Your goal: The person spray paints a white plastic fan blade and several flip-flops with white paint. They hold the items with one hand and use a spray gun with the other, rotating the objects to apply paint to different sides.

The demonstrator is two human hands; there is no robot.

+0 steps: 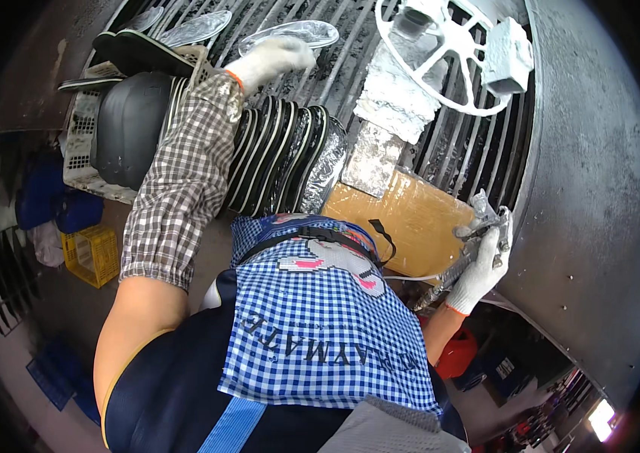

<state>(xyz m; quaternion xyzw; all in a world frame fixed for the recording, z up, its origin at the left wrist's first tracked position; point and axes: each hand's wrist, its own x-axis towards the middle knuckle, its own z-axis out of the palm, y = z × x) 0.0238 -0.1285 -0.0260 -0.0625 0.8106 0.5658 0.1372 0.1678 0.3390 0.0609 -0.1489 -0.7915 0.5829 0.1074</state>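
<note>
My left hand (274, 62), in a white glove, is over the slatted metal rack. Its fingers are together at the near edge of a shoe sole (297, 32) with a shiny, clear-looking surface, and part of that edge is hidden. My right hand (481, 264), also gloved, is wrapped round a paint-spattered spray gun (478, 219) at the right. A hose (441, 291) seems to run down from it. Another shiny sole (196, 29) lies on the bars to the left. Below my left sleeve, a row of black soles (267, 155) stands on edge, packed together.
A pale plastic basket (78, 151) with black soles stands at the left. White-crusted, a spoked wheel (448, 57) rests over the rack (335, 72). A brown board (403, 226) lies before me. A metal panel (599, 226) rises at the right. A yellow crate (92, 255) stands below left.
</note>
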